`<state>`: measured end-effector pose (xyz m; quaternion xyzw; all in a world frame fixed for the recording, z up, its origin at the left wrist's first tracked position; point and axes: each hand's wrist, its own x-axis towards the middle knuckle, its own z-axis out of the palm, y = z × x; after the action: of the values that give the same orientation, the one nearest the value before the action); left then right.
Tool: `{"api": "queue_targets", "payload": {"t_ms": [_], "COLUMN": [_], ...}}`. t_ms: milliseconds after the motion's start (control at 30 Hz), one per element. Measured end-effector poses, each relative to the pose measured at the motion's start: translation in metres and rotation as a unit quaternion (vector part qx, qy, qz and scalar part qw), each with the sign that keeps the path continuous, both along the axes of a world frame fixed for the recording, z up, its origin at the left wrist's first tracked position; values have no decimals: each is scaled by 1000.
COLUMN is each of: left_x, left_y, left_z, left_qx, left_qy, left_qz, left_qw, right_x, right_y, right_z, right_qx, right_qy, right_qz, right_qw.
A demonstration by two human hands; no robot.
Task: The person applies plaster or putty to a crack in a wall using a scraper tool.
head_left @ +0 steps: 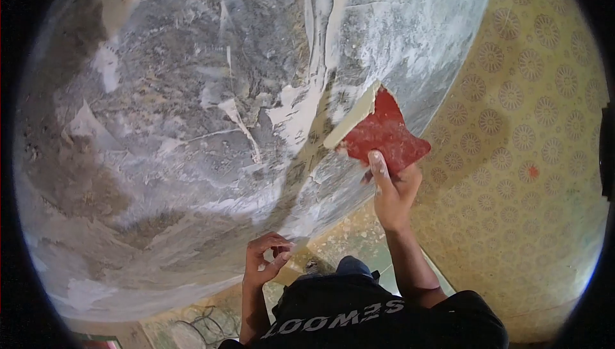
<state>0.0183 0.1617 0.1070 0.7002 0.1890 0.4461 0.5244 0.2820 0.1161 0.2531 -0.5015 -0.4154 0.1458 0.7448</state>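
Observation:
My right hand (394,195) is closed around a red plastic putty spreader (387,132), thumb lying on its near face. A thick strip of pale putty (352,118) coats the spreader's long left edge, which overlaps the grey wall (192,105) in this view. Smears and ridges of white filler cover that wall. Lower down, my left hand (266,259) is raised in front of my body with loosely curled fingers, a gap between thumb and forefinger, and nothing visible in it. Its fingertips carry whitish residue.
To the right rises a yellowish wall (512,131) patterned with round flower motifs, meeting the grey wall in a corner. Below, the floor (359,240) is spattered with putty. A dark coiled cable (205,323) lies at the lower left.

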Motion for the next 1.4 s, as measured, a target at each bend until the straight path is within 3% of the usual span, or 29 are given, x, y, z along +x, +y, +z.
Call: {"api": "queue_targets", "payload": {"t_ms": [233, 367, 400, 433, 467, 533, 600, 700, 833, 900, 933, 967, 1000, 1033, 1067, 1133, 1167, 1200, 1333, 1400], "left_x": [0, 22, 34, 49, 65, 99, 139, 179, 202, 206, 206, 205, 205, 208, 209, 210, 209, 209, 190, 173], "left_y": [-37, -55, -60, -66, -73, -85, -98, -104, -108, -110, -110, -110, -109, -109, -108, -103, -103, -103, -89, -86], "left_z": [2, 15, 23, 35, 47, 73, 95, 99, 92, 90, 87, 84, 83, 85, 81, 73, 71, 71, 61, 52], "left_qx": [-13, 10, 10, -23, -57, -93, -161, -173, -163, -152, -151, -162, -171, -187, -184, -198, -196, -207, -171, -148], "left_qy": [-11, 19, 19, 31, 44, -3, -168, -158, -137, -146, -146, -164, -184, -201, -207, -221, -227, -220, -154, -102], "left_qz": [84, 167, 178, 174, 168, 128, 90, 127, 211, 247, 254, 242, 230, 229, 238, 193, 200, 194, 218, 205], "left_qw": [996, 986, 984, 984, 983, 987, 968, 964, 954, 946, 944, 943, 940, 934, 931, 935, 933, 933, 948, 962], "right_x": [5, 4, 9, 14, 19, 29, 46, 65, 79, 81, 84, 90, 97, 108, 106, 96, 84, 82, 82, 83], "right_y": [29, 21, 23, 22, 18, 9, 3, -14, -29, -46, -54, -61, -66, -66, -64, -60, -62, -57, -31, -14], "right_z": [2, -21, -33, -40, -45, -49, -60, -70, -76, -79, -82, -85, -87, -92, -95, -92, -89, -85, -61, -30], "right_qx": [52, 45, 100, 152, 149, 195, 212, 190, 202, 100, 100, 44, -17, -43, -44, -13, -35, -36, -19, 10], "right_qy": [42, 123, -27, -173, -171, -297, -297, -339, -308, -56, -55, 85, 220, 134, 130, -21, 112, 108, -53, -196], "right_qz": [233, 234, 130, 18, 25, -18, -18, -16, -14, 124, 131, 238, 338, 396, 405, 387, 401, 409, 384, 383], "right_qw": [970, 963, 986, 973, 974, 934, 931, 921, 930, 986, 985, 967, 915, 908, 904, 922, 908, 905, 921, 903]}}
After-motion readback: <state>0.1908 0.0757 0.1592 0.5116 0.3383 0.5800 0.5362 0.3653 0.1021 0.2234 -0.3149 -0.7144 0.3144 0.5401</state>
